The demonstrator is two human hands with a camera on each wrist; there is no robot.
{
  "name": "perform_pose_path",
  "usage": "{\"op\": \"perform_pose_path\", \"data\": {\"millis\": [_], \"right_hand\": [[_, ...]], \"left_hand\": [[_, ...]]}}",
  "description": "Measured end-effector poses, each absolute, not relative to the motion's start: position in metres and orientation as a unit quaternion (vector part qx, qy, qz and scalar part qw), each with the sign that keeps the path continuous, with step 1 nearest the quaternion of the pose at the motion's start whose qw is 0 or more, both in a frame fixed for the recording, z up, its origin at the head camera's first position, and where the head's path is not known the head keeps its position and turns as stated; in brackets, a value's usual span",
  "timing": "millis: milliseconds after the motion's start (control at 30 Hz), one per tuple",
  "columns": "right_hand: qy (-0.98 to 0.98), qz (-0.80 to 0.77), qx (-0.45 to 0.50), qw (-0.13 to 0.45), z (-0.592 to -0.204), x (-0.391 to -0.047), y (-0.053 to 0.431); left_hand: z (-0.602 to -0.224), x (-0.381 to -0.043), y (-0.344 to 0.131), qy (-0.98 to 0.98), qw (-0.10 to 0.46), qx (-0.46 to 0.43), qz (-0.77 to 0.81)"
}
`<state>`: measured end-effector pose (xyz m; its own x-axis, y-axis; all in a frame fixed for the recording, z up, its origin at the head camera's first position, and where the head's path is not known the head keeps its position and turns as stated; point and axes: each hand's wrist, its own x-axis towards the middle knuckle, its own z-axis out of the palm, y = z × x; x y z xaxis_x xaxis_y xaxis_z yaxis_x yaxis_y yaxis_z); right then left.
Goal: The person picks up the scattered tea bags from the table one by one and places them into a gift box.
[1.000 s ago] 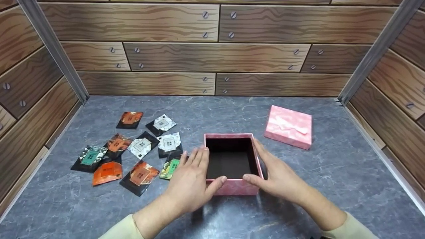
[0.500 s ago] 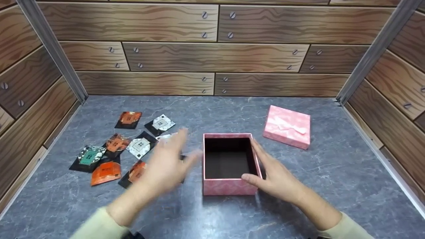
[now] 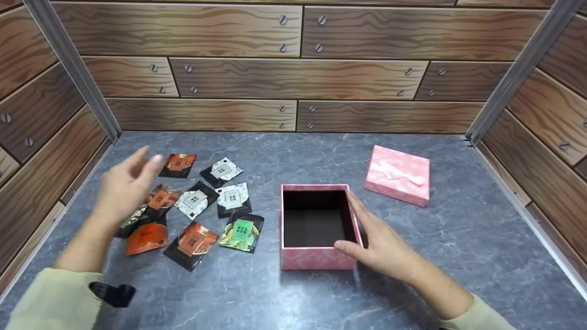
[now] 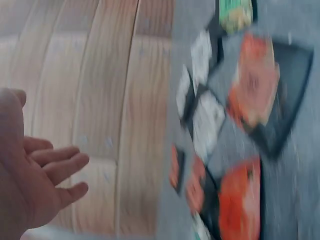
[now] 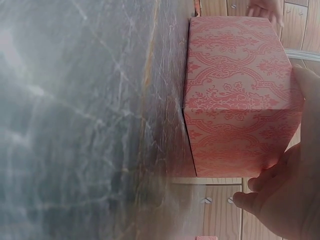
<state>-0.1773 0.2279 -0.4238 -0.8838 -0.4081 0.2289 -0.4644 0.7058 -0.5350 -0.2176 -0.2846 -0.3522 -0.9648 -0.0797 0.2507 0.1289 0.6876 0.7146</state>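
A pink patterned box [image 3: 317, 259] without its lid stands upright on the table, its dark inside showing. My right hand [image 3: 385, 245] rests against the box's right side, fingers stretched along the wall and thumb at the near rim. The right wrist view shows fingers [image 5: 270, 182] touching the patterned wall. Over at the left, my left hand [image 3: 123, 190] hovers with nothing in it, partly covering a green-labelled sachet [image 3: 133, 220]. Nearby lie an orange sachet [image 3: 146, 238], a brown-orange sachet [image 3: 192, 245], a white-labelled sachet [image 3: 196, 200] and a yellow-green sachet [image 3: 241, 233].
The pink lid [image 3: 398, 176], with a bow on it, lies at the back right. More flat sachets, among them a white-labelled one [image 3: 222, 171] and an orange one [image 3: 179, 164], lie toward the back left. Wood-patterned walls [image 3: 293, 78] enclose the grey marbled table [image 3: 293, 302].
My left hand has left the box's left side and swung left over the sachets, uncovering the yellow-green one. The right hand and box have stayed in place.
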Motion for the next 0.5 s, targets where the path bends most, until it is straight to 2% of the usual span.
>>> {"op": "perform_pose_path", "data": {"millis": [267,500], "right_hand": [[-0.919,0.308,0.243,0.051,-0.426,-0.177,0.228],[-0.918,0.311,0.241,0.052,-0.425,-0.178,0.227]], "left_hand": [[-0.393,-0.217,-0.361,-0.911,0.131,0.037,-0.390],[-0.422,-0.213,-0.391,-0.912,0.091,0.038,-0.398]]}}
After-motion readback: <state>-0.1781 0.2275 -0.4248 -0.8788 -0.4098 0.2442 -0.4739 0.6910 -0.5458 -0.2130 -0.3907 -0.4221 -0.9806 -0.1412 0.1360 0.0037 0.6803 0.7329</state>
